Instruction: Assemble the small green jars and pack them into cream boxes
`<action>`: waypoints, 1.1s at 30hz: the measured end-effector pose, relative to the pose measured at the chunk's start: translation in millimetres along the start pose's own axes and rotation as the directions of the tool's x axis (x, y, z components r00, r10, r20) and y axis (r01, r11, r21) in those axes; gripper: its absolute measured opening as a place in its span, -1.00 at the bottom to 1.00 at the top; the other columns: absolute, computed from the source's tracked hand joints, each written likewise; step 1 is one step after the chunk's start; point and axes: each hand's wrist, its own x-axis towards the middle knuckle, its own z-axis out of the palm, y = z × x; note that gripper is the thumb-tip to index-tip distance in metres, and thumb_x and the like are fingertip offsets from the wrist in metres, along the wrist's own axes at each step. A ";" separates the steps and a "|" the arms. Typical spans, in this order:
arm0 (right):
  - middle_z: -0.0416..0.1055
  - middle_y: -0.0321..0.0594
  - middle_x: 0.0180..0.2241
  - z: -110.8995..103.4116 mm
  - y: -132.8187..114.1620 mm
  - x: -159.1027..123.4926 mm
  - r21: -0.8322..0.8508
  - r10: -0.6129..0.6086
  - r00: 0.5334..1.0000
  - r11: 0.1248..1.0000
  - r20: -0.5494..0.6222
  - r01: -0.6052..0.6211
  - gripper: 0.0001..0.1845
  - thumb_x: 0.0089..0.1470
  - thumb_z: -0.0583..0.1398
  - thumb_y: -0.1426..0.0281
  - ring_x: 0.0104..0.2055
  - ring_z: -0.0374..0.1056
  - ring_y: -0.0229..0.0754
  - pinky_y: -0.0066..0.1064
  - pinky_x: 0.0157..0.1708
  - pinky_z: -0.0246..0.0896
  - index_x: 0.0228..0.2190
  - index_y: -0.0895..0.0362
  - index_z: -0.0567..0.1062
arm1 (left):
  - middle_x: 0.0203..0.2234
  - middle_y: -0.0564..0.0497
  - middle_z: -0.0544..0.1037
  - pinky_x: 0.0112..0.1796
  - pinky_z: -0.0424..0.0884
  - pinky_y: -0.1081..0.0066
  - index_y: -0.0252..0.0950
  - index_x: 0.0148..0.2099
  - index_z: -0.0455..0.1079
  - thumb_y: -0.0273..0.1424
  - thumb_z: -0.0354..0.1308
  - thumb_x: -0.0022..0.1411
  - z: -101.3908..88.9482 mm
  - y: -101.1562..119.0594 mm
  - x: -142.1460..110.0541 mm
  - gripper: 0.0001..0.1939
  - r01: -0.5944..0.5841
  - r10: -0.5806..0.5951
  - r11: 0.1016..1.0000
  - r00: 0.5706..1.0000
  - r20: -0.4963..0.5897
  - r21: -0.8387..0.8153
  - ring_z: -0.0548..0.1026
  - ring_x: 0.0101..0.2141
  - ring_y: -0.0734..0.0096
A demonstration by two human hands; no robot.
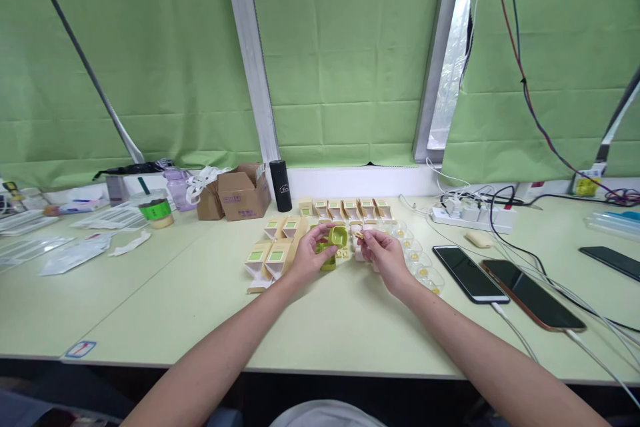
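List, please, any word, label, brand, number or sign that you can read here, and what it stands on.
No text reads clearly enough to quote.
Black tumbler: white lettering, too small.
Cardboard box: purple print, blurred.
Yellow tag: print too small.
Table sticker: red mark, no legible word.

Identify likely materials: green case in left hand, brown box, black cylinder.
Green case: likely moulded plastic, smooth; even colour, rounded corners.
Brown box: almost certainly cardboard, matte; brown faces, folded flaps.
Black cylinder: dark, fairly matte surface, no strong highlights; coated metal or plastic, can't tell.
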 end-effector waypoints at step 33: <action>0.55 -0.15 -0.29 -3.6 3.1 -12.2 -0.572 -0.491 0.830 0.613 0.265 0.545 -0.86 0.30 0.21 0.33 -0.24 0.41 -0.05 -0.22 -0.22 0.35 -0.21 0.04 0.59 | -0.03 -0.09 0.60 0.04 0.47 0.17 -0.18 0.06 0.55 -0.51 0.47 0.04 12.1 15.2 -9.9 -0.50 0.004 -0.004 0.993 1.000 -0.002 0.119 0.51 0.01 0.14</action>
